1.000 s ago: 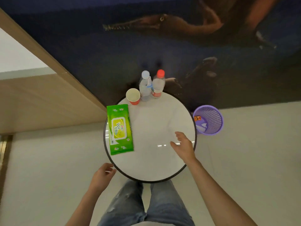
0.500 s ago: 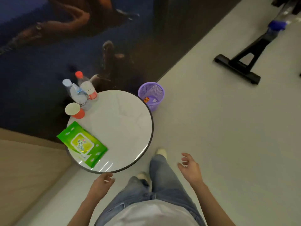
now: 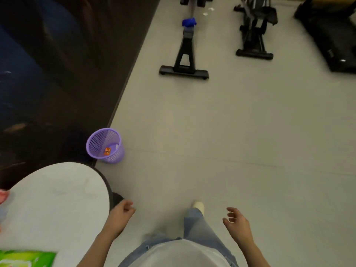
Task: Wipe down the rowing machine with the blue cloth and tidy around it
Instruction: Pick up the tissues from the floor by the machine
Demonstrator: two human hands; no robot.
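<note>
The pale floor (image 3: 221, 122) is filling most of the view, with a dark wall (image 3: 57, 74) running along its left side. At the far right, a black treadmill (image 3: 331, 37) is lying partly out of frame. The round white table (image 3: 57, 205) is sitting at lower left, just beside my left side. Ahead and well apart from me, the rowing machine (image 3: 185, 54) is standing on the floor, its black foot bar facing me and its rail running away toward the top edge. To its right, a second black exercise machine (image 3: 254, 35) is standing near it.

My jeans (image 3: 196, 228) are showing at bottom centre, one pale shoe (image 3: 198, 206) pointing forward. The purple mesh bin (image 3: 106, 146) is standing on the floor against the wall, between the table and the rowing machine, with a small orange scrap (image 3: 107, 151) lying inside. A green wipes packet (image 3: 27, 259) is lying on the table's near edge, cut off by the frame.

My left hand (image 3: 118, 216) is hanging just beside the table rim, fingers curled loosely inward and gripping nothing. My right hand (image 3: 238, 223) is hanging over the floor, fingers spread and bent, likewise empty. The blue cloth (image 3: 189, 22) is lying bunched on the rowing machine's rail, far from both hands. Small white scraps (image 3: 209, 11) are lying on the floor beyond it.
</note>
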